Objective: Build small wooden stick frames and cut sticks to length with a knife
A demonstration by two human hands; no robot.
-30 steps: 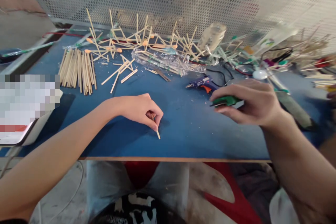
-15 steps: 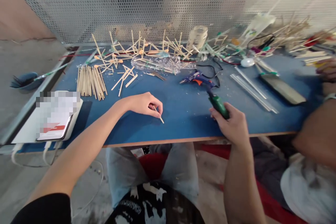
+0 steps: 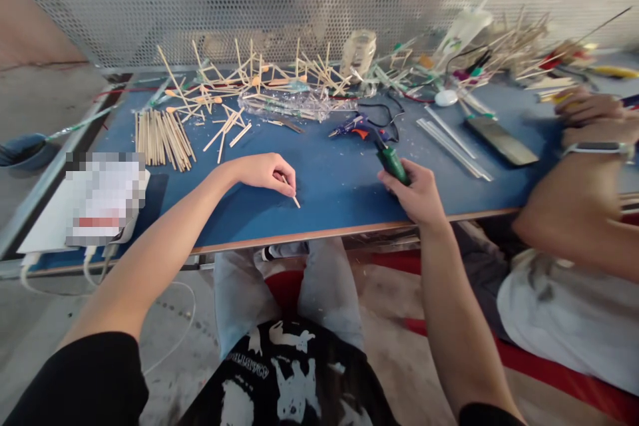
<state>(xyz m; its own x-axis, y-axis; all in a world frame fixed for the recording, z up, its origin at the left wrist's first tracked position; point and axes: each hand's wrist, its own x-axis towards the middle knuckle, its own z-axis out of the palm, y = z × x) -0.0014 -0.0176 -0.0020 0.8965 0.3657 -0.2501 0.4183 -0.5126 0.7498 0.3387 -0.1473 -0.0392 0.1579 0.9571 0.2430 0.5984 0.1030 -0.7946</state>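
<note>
Over the front half of the blue tabletop, my left hand (image 3: 272, 174) pinches a short thin wooden stick (image 3: 297, 201), whose end points down toward the table. My right hand (image 3: 418, 188) is wrapped round a green-handled tool (image 3: 393, 163). Its dark head points away from me, toward the table's back, and its exact kind is not clear. Just behind it lies a blue glue gun (image 3: 357, 125) with an orange trigger and a black cord. Beyond my left hand are a few loose sticks (image 3: 227, 131) and a bundle of wooden sticks (image 3: 162, 138).
Stick frames (image 3: 254, 76), plastic wrap (image 3: 294, 105) and a clear jar (image 3: 358, 53) line the back. On the right are clear rods (image 3: 452, 150), a dark flat block (image 3: 502, 140) and another person's hand (image 3: 592, 110). A phone (image 3: 97, 213) with white cables rests at left.
The view has shifted, so the table's things sit farther left and higher, and more of the other person's arm shows. Both my hands keep their grips.
</note>
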